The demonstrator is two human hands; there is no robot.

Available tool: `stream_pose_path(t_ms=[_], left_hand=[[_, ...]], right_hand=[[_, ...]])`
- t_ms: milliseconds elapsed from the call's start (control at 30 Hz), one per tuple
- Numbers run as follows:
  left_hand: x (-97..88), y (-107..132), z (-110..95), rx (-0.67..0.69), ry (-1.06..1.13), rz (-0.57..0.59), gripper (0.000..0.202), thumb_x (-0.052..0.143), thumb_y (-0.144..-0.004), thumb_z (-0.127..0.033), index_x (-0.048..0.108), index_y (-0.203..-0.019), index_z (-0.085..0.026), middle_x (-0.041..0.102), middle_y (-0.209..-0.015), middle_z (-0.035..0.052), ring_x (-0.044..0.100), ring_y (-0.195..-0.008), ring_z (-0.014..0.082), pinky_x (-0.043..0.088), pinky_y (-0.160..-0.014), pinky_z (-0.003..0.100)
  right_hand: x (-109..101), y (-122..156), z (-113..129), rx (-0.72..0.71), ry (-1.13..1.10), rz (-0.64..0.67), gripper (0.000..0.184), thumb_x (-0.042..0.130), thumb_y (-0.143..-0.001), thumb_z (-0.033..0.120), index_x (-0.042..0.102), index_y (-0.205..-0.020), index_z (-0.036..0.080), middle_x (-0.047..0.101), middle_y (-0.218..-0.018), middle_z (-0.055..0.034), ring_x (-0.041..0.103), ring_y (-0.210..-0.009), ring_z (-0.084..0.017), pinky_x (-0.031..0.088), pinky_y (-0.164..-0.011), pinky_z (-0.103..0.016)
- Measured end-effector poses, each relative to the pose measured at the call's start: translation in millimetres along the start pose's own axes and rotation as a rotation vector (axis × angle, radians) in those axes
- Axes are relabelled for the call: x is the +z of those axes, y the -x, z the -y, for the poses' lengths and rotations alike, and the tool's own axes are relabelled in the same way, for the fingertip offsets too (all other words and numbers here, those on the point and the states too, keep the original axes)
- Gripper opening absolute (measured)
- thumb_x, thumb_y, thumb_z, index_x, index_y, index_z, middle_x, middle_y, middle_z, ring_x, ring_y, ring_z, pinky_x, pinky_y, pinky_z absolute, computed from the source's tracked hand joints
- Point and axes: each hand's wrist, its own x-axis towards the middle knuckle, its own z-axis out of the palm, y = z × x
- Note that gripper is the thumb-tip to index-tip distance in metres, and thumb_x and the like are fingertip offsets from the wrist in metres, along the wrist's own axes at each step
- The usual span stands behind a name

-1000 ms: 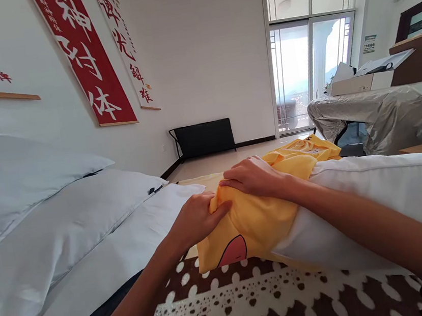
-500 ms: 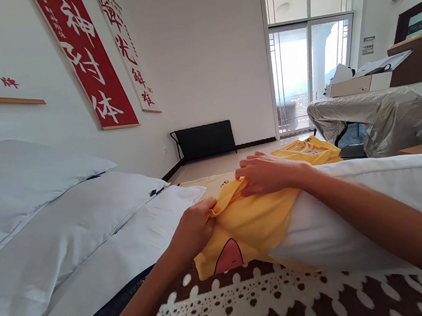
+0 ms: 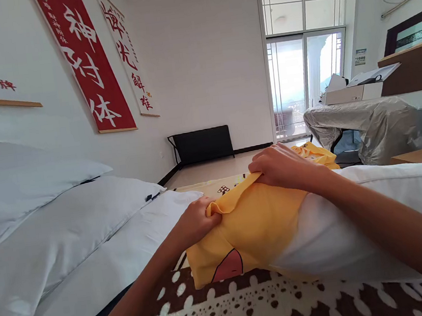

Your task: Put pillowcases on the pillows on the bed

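A yellow pillowcase (image 3: 256, 229) with a pink patch covers the near end of a long white pillow (image 3: 361, 221) lying across the bed. My left hand (image 3: 198, 221) is closed on the bunched left edge of the yellow fabric. My right hand (image 3: 283, 167) is closed on the same fabric farther back, on top of the pillow. More yellow cloth (image 3: 316, 153) shows behind my right hand.
White pillows (image 3: 47, 198) are stacked at the left against the wall. A brown and white patterned blanket (image 3: 260, 306) lies under the pillow. A black rack (image 3: 201, 145) stands by the far wall. A plastic-covered table (image 3: 375, 120) with a box is at the right.
My right hand has moved back and to the right along the pillow, stretching the yellow fabric. My left hand has kept its grip on the left edge. The view tilted slightly.
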Motion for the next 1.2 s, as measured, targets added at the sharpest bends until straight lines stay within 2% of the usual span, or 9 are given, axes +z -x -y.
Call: stream_pose_path(t_ms=[233, 333, 433, 567, 667, 833, 1000, 1100, 1200], left_hand=[[32.0, 11, 21, -0.039, -0.147, -0.492, 0.017, 0.037, -0.078, -0.023, 0.053, -0.083, -0.019, 0.062, -0.083, 0.0054, 0.053, -0.074, 0.0201, 0.039, -0.069, 0.031], [32.5, 14, 25, -0.075, -0.024, -0.394, 0.024, 0.039, -0.084, -0.036, 0.058, -0.082, -0.021, 0.062, -0.070, 0.0017, 0.052, -0.065, 0.0180, 0.038, -0.064, 0.029], [27.8, 15, 15, -0.010, -0.014, -0.254, 0.035, 0.037, -0.085, -0.040, 0.052, -0.060, -0.021, 0.053, -0.052, -0.0006, 0.045, -0.055, 0.0151, 0.037, -0.065, 0.029], [25.4, 24, -7, 0.106, -0.105, 0.004, 0.046, 0.031, -0.087, -0.041, 0.035, -0.046, -0.020, 0.044, -0.046, 0.0008, 0.038, -0.050, 0.0140, 0.035, -0.062, 0.030], [18.5, 33, -10, 0.091, -0.071, 0.141, 0.040, 0.033, -0.087, -0.041, 0.046, -0.056, -0.020, 0.053, -0.060, 0.0017, 0.046, -0.056, 0.0152, 0.037, -0.061, 0.028], [3.8, 24, 9, -0.030, -0.210, -0.085, 0.021, 0.040, -0.077, -0.027, 0.057, -0.067, -0.020, 0.061, -0.081, 0.0048, 0.056, -0.075, 0.0203, 0.042, -0.070, 0.032], [10.3, 1, 1, 0.191, -0.275, -0.390, 0.026, 0.038, -0.083, -0.019, 0.063, -0.087, -0.020, 0.065, -0.098, 0.0088, 0.056, -0.093, 0.0236, 0.040, -0.086, 0.038], [16.7, -12, -13, 0.140, -0.181, -0.346, 0.028, 0.035, -0.088, -0.024, 0.063, -0.088, -0.020, 0.068, -0.087, 0.0073, 0.059, -0.082, 0.0214, 0.042, -0.076, 0.033], [16.5, -24, -25, 0.052, -0.200, -0.241, 0.030, 0.034, -0.089, -0.029, 0.062, -0.084, -0.021, 0.067, -0.074, 0.0048, 0.058, -0.066, 0.0199, 0.036, -0.061, 0.029]], right_hand=[[7, 19, -55, -0.055, -0.253, 0.158, 0.018, 0.051, -0.078, 0.024, 0.052, -0.061, 0.018, 0.052, -0.072, -0.0013, 0.042, -0.064, -0.012, 0.027, -0.061, -0.025], [16, 21, -75, -0.105, -0.536, 0.096, 0.016, 0.045, -0.083, 0.029, 0.052, -0.073, 0.018, 0.052, -0.077, -0.0009, 0.044, -0.068, -0.012, 0.032, -0.061, -0.023], [26, 15, -79, -0.007, -0.620, 0.002, 0.024, 0.040, -0.087, 0.038, 0.047, -0.073, 0.019, 0.044, -0.065, 0.0029, 0.040, -0.060, -0.010, 0.029, -0.056, -0.022], [30, 6, -71, 0.091, -0.190, -0.136, 0.038, 0.035, -0.090, 0.045, 0.050, -0.066, 0.019, 0.042, -0.056, 0.0018, 0.036, -0.055, -0.011, 0.020, -0.057, -0.025], [24, 10, -70, 0.146, 0.082, -0.209, 0.054, 0.030, -0.091, 0.056, 0.052, -0.060, 0.018, 0.048, -0.054, -0.0021, 0.040, -0.054, -0.013, 0.015, -0.057, -0.027], [9, 27, -70, 0.168, 0.203, -0.245, 0.064, 0.021, -0.093, 0.058, 0.054, -0.056, 0.017, 0.054, -0.055, -0.0049, 0.044, -0.055, -0.013, 0.016, -0.057, -0.028], [6, 34, -87, 0.316, 0.297, -0.160, 0.058, 0.028, -0.094, 0.050, 0.059, -0.059, 0.017, 0.059, -0.060, -0.0056, 0.049, -0.057, -0.015, 0.022, -0.058, -0.029], [11, 40, -95, 0.327, 0.368, -0.134, 0.042, 0.037, -0.093, 0.035, 0.066, -0.070, 0.016, 0.066, -0.076, -0.0091, 0.057, -0.070, -0.020, 0.031, -0.070, -0.034], [20, 42, -72, 0.186, 0.284, -0.256, 0.031, 0.041, -0.087, 0.019, 0.064, -0.107, 0.015, 0.064, -0.111, -0.0137, 0.056, -0.101, -0.025, 0.030, -0.089, -0.041]])
